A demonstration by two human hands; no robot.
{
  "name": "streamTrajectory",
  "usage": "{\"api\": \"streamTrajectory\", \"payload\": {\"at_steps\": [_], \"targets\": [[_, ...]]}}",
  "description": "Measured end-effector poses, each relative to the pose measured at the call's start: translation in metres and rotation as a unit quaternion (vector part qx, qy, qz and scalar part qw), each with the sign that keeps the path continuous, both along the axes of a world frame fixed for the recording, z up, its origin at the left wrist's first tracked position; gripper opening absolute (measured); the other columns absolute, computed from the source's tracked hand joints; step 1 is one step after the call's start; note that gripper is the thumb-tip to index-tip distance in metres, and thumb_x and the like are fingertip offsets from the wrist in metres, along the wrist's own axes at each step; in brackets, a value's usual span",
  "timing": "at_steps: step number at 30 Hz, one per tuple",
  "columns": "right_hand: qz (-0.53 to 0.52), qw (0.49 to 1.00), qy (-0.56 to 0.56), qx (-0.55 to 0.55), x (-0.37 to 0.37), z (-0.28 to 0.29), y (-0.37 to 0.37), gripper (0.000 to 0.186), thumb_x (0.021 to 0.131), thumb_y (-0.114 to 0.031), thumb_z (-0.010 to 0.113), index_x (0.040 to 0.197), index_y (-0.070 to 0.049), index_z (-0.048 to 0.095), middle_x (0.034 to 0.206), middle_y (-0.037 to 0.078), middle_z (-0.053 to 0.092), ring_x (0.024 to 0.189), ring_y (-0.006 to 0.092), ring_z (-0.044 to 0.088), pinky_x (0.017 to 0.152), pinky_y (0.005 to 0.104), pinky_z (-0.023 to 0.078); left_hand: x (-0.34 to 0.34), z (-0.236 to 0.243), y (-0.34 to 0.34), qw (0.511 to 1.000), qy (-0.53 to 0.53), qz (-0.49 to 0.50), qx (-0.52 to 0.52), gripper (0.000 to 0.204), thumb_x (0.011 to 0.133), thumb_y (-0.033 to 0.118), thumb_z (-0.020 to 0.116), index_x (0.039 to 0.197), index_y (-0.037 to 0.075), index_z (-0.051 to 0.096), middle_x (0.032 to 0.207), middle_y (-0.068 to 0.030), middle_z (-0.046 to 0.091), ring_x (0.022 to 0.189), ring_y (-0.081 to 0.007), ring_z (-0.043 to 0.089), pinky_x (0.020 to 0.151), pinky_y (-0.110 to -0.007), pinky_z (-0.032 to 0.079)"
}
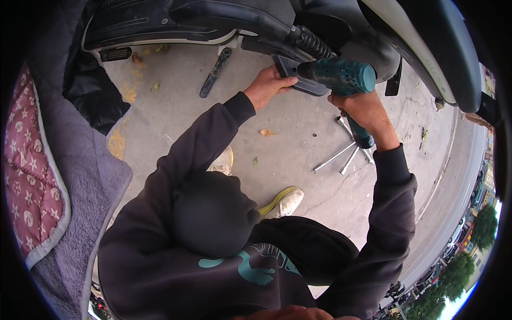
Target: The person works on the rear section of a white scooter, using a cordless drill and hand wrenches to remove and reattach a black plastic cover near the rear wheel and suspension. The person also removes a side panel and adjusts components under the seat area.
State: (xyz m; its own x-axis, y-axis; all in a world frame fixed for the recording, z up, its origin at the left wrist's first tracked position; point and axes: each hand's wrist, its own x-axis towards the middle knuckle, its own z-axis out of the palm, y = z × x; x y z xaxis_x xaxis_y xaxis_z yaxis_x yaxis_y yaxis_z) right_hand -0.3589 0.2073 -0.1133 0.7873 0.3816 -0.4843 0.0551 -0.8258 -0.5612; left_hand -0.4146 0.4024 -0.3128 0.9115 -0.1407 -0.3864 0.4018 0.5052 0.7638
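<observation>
My right hand (362, 109) is wrapped round the grip of a teal cordless drill (341, 76). The drill lies level, with its dark chuck pointing left over a flat black plate (313, 87) at the underside of a scooter (234, 21). My left hand (269, 86) grips the plate's left end, thumb on the near face and fingers mostly hidden behind it. The chuck covers part of the plate, so the drill's tip and whether it touches a screw cannot be seen.
A four-way lug wrench (348, 159) lies on the concrete below the drill. The scooter's shock absorber (313, 44) and side stand (216, 72) are close by. A grey fleece blanket (88, 176) hangs at the left. My shoe (288, 202) is on the ground; a road runs at the right.
</observation>
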Motion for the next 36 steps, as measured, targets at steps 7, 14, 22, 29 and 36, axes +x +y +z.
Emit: {"api": "streamTrajectory", "payload": {"at_steps": [7,14,22,29,36], "targets": [[0.096,0.987,-0.045,-0.12,0.035,0.019,0.026,0.029,0.075,-0.016,0.074,0.099,-0.003,0.068,0.085,0.017,0.073,0.079,0.0324,0.072,0.075,0.0373,0.056,0.011,-0.009,0.015,0.998,0.009,-0.058,-0.003,0.029,0.093,0.013,0.07,0.12,0.01,0.059,0.113,0.0002,0.066,0.108,-0.0123,0.062,0.095,-0.031,0.051],[0.11,0.972,-0.193,-0.072,0.009,-0.019,0.001,0.034,0.073,-0.021,0.072,0.102,-0.004,0.068,0.095,0.02,0.072,0.091,0.0381,0.07,0.082,0.0419,0.056,0.017,-0.003,0.021,0.997,-0.02,-0.064,-0.044,0.031,0.094,0.012,0.068,0.122,0.009,0.058,0.116,0.0,0.065,0.111,-0.0121,0.062,0.099,-0.031,0.05],[0.112,0.969,-0.092,-0.2,0.026,0.01,0.037,0.04,0.073,-0.024,0.068,0.104,0.002,0.068,0.102,0.024,0.071,0.099,0.0386,0.068,0.09,0.0395,0.053,0.011,-0.001,0.018,0.998,-0.006,-0.061,0.002,0.031,0.094,0.012,0.068,0.123,0.01,0.057,0.117,-0.0002,0.065,0.108,-0.0124,0.062,0.098,-0.031,0.05],[0.135,0.961,-0.141,-0.198,0.019,0.012,0.041,0.037,0.074,-0.023,0.068,0.103,0.0,0.07,0.1,0.023,0.071,0.099,0.0383,0.068,0.091,0.0411,0.053,0.012,0.004,0.027,0.996,-0.005,-0.09,0.012,0.03,0.092,0.013,0.07,0.12,0.011,0.059,0.118,-0.0004,0.065,0.111,-0.012,0.062,0.097,-0.034,0.051],[0.122,0.966,-0.145,-0.177,0.021,0.012,0.032,0.038,0.073,-0.022,0.068,0.104,-0.001,0.069,0.101,0.023,0.071,0.1,0.0396,0.067,0.09,0.0414,0.054,0.013,0.005,0.021,0.997,-0.012,-0.07,0.008,0.028,0.091,0.013,0.071,0.117,0.011,0.06,0.114,0.001,0.066,0.107,-0.0121,0.064,0.091,-0.031,0.054]]}}
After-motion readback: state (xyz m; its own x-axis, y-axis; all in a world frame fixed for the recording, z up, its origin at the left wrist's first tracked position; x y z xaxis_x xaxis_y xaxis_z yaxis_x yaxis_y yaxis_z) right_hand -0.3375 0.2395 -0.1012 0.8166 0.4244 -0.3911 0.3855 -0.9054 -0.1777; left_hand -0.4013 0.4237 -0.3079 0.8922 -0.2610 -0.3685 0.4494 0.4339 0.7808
